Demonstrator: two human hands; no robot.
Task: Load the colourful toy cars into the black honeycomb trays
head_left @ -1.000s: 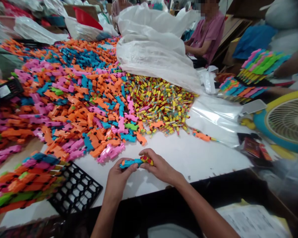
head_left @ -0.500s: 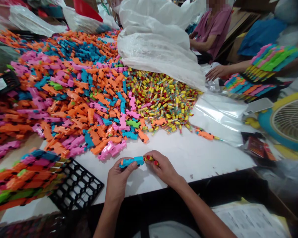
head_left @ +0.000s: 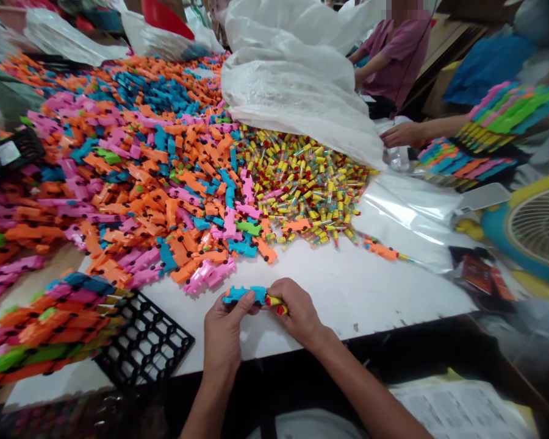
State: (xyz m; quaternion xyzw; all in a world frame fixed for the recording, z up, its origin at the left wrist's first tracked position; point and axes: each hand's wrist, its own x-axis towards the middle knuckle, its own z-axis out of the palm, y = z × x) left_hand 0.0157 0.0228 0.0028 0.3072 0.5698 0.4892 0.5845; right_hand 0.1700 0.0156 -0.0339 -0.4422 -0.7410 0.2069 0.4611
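My left hand (head_left: pixel 226 326) is closed around a blue toy train (head_left: pixel 246 295), thumb on its near side. In my right hand (head_left: pixel 297 310), the fingers pinch small yellow-and-red capped tubes (head_left: pixel 274 301) against the train's right end. At least two red tube ends show; how far a tube sits inside the train cannot be seen. Both hands are just above the white tabletop (head_left: pixel 329 286). Beyond them lies a pile of yellow-capped tubes (head_left: pixel 306 177), and to its left a large heap of orange, pink and blue toy trains (head_left: pixel 165 201).
A black grid tray (head_left: pixel 149 341) lies at left beside a rack of filled toys (head_left: pixel 50 329). One orange toy (head_left: pixel 382 250) with a tube lies apart at right. A fan (head_left: pixel 531 225), a white sack (head_left: pixel 293 79) and a co-worker's hand (head_left: pixel 402 134) are farther off.
The tubes in my right hand have turned and moved slightly left, closer against the train's end. My left thumb has shifted along the train. The whole view has drifted slightly.
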